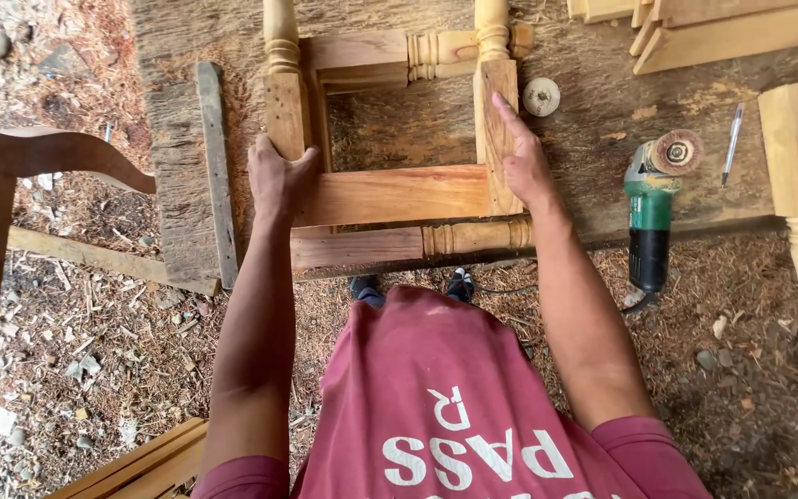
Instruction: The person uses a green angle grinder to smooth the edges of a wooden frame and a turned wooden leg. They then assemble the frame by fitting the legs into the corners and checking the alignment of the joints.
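Both hands steady the wooden frame (390,194) at the surface's (602,120) near edge: left hand (279,176) gripping one post, right hand (521,157) flat, fingers extended, on the other; seating that joint squarely seems next

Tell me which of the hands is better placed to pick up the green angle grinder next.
Right, probably. The right hand lies flat on the frame's right leg, the side where the green angle grinder rests. The left hand grips the far leg.
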